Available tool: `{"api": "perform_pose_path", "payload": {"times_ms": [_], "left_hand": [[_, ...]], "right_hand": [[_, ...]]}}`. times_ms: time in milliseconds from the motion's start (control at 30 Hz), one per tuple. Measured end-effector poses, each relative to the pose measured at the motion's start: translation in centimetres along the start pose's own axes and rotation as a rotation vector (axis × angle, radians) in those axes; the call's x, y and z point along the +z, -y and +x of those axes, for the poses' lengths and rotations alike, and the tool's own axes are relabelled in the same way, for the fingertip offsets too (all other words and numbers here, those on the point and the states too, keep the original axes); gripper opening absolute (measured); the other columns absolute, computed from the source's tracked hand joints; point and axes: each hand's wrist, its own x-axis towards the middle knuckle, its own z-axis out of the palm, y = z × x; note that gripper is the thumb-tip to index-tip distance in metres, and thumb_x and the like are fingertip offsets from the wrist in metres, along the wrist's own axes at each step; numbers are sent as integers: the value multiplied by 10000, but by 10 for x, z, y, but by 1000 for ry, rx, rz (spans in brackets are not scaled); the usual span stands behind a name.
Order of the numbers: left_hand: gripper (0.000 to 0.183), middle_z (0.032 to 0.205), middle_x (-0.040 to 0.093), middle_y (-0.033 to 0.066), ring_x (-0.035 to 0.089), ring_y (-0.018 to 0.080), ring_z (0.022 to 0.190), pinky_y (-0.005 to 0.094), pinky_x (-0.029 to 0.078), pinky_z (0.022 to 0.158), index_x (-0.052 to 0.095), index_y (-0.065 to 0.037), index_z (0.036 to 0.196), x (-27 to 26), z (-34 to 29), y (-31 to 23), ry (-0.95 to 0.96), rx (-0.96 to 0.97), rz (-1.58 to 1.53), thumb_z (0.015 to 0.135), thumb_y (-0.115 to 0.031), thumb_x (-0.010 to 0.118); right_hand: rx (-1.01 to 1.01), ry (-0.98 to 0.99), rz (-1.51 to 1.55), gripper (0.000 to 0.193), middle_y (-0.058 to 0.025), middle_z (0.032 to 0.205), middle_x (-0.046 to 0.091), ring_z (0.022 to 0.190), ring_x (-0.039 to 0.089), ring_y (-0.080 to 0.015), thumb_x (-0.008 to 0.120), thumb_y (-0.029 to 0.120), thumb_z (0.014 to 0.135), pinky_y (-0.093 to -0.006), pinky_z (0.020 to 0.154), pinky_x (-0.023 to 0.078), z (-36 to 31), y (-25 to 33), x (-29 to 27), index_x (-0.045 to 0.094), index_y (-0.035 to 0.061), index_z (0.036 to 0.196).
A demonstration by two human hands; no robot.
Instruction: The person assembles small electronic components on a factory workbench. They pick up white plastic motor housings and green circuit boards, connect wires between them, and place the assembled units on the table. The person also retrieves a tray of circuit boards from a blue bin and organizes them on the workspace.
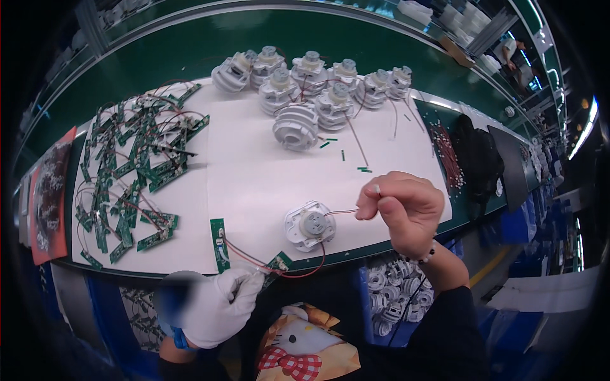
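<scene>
Motor unit (pixel 309 225), round and white with a grey drum on top, sits upright on a white sheet (pixel 254 178) near the close edge of the bench (pixel 356 255).

At the far left is an orange-red tray (pixel 66 190) with dark, glinting contents. Next comes a broad heap of green circuit boards (pixel 159 174), tangled with red and black wires. To its right a single green board (pixel 219 244) lies by the bench edge, with reddish wires running from it toward a second, tilted green board (pixel 277 262). The left hand (pixel 222 308), in a white glove, is at the edge, its fingers closed on the lower end of that tilted board. A red wire loops from there to the motor unit.

Behind, a cluster of similar white units (pixel 333 105) fills the back of the sheet; the nearest one is tipped on its side, with small green strips (pixel 343 155) scattered close by. Another pair of thin wires leads right from the motor unit to the bare right hand (pixel 406 213), whose fingers pinch a small white connector (pixel 377 189). Below, a blue bin (pixel 365 298) holds white parts. Beyond lie a bundle of red wires (pixel 447 152) and a black bag (pixel 476 159).
</scene>
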Motion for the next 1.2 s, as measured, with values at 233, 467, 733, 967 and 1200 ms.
{"api": "perform_pose_path", "payload": {"times_ms": [233, 467, 733, 967, 1200], "left_hand": [[81, 603, 569, 99, 574, 237, 508, 282, 437, 448, 538, -32, 769, -2, 12, -10, -59, 144, 36, 777, -65, 612], [94, 624, 587, 62, 577, 219, 514, 289, 438, 450, 565, -65, 823, 1, 11, -9, -98, 306, 225, 763, -106, 624], [356, 827, 619, 79, 611, 204, 628, 278, 474, 505, 557, -31, 1043, 4, 5, 1, -122, 531, 332, 722, -150, 656], [332, 833, 619, 90, 617, 201, 637, 274, 488, 508, 538, 24, 1050, -2, 4, -3, -58, 585, 406, 765, -132, 606], [382, 829, 628, 90, 621, 187, 641, 270, 496, 500, 515, 102, 1055, -10, -1, -2, -89, 708, 516, 752, -112, 606]], "right_hand": [[137, 544, -270, 34, -48, 609, 564, 493, 552, -137, 608, 1, 708, -234, 453, 412, 12, 24, 30, 586, 26, 705], [162, 628, -393, 49, -68, 622, 548, 493, 534, -207, 613, 43, 678, -288, 454, 413, 11, 15, 41, 573, 35, 703], [-118, 486, -590, 136, -53, 598, 548, 480, 539, -195, 661, -10, 609, -271, 427, 409, -2, 16, 49, 589, 45, 710], [-248, 478, -649, 148, -53, 605, 489, 497, 511, -208, 655, 27, 631, -300, 425, 411, -7, 15, 51, 565, 32, 749], [-126, 484, -598, 158, -69, 633, 557, 539, 557, -223, 694, 45, 639, -293, 456, 436, 2, 19, 47, 590, 34, 757]]}}
